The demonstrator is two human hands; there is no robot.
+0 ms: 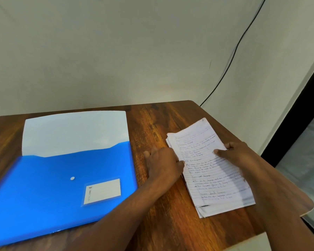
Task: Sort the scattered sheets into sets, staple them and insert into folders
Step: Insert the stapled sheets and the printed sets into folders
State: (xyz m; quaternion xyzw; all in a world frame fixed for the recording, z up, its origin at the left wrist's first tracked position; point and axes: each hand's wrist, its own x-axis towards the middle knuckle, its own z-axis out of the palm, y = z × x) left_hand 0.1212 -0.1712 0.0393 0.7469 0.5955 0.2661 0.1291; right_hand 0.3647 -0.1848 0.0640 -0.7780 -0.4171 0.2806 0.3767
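Your forearms come in from the bottom edge, over the wooden table, which fills the lower half of the view and meets a plain pale wall behind; a thin black cable runs down that wall to the table's far right corner. On the left half of the table you have the blue folder lying flat with its pale flap turned back and open, a white snap button near its middle and a label pocket just right of that. Well apart from it, on the right, lies the stack of handwritten lined sheets, its edges slightly uneven. Your left hand presses against the stack's left edge, fingers loosely curled, gripping nothing. Your right hand holds the stack's right edge, thumb lying on the top page
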